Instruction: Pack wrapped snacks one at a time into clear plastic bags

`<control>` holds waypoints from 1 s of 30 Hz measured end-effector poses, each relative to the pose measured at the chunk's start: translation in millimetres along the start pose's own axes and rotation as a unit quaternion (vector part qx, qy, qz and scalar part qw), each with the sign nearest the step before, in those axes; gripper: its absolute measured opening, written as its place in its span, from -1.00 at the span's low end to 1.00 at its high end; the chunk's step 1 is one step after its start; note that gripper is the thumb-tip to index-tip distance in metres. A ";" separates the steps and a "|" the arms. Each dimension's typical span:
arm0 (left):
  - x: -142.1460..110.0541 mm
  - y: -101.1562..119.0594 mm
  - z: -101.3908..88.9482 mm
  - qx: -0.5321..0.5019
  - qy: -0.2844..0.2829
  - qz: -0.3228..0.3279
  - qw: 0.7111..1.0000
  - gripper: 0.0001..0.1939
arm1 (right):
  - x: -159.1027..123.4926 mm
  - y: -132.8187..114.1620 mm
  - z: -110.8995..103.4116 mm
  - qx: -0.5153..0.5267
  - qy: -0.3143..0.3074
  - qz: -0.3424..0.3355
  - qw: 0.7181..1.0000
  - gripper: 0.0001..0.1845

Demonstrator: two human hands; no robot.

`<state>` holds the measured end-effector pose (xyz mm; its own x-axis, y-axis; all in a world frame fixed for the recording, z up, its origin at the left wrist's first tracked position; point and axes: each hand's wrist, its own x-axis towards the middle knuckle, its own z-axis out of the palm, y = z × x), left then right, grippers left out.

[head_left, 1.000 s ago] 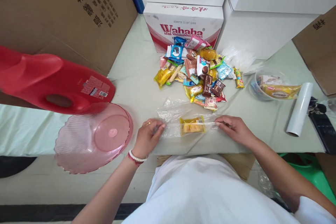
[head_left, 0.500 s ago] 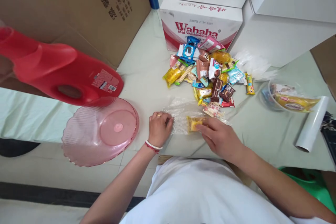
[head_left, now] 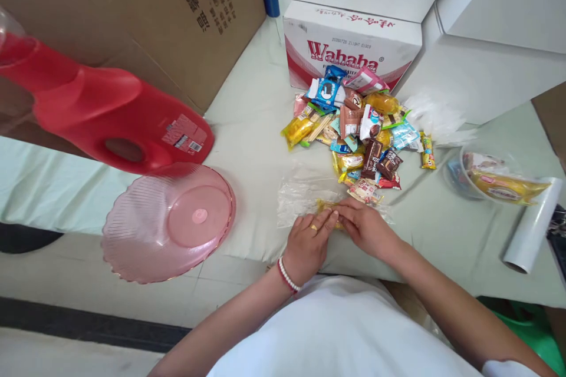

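My left hand (head_left: pixel 308 238) and my right hand (head_left: pixel 366 225) meet over a small yellow snack packet (head_left: pixel 326 206) that lies in a sheet of clear plastic wrap (head_left: pixel 299 195) near the table's front edge. The fingers of both hands press down on the wrap over the packet, which is mostly hidden beneath them. Just behind the hands lies a pile of several wrapped snacks (head_left: pixel 354 123).
A pink plastic bowl (head_left: pixel 168 221) hangs over the table's front edge at left, under a red jug (head_left: pixel 101 115) lying on its side. A Wahaha carton (head_left: pixel 351 47) and cardboard boxes stand behind. At right are a clear bowl of snacks (head_left: pixel 486 174) and a film roll (head_left: pixel 533 227).
Both hands held the wrap's ends apart, left and right of the packet. They have come together over the packet, folding the wrap onto it. The camera view shifted left.
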<state>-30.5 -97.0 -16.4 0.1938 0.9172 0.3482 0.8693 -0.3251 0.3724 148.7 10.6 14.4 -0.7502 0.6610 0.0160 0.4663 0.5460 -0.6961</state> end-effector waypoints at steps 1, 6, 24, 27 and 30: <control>4.5 -1.2 7.0 0.010 -0.009 -0.006 1.000 -0.54 | 4.9 -0.5 -8.7 0.006 0.006 0.009 1.000 -0.67; 10.4 -6.9 17.7 0.047 0.000 0.007 0.999 -0.65 | 47.7 -6.8 -41.5 -0.175 0.113 0.031 0.978 -0.60; 5.8 -10.1 22.9 0.001 0.005 -0.033 0.999 -0.78 | -4.3 -4.5 -5.7 -0.197 -0.096 -0.149 0.964 -0.68; 1.7 -14.5 17.8 -0.112 0.014 -0.063 0.992 -0.75 | -26.8 5.9 12.4 -0.204 -0.081 -0.132 0.967 -0.61; -3.4 -21.0 3.6 -0.228 0.059 -0.128 0.964 -0.74 | -35.5 9.2 22.9 -0.208 -0.078 -0.099 0.970 -0.60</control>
<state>-47.7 -92.4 -28.5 -0.0763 0.9567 0.2809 0.5867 -0.1847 0.7884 168.9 -19.7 -9.0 -0.8912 0.4534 -0.0123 0.4301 0.8363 -0.3400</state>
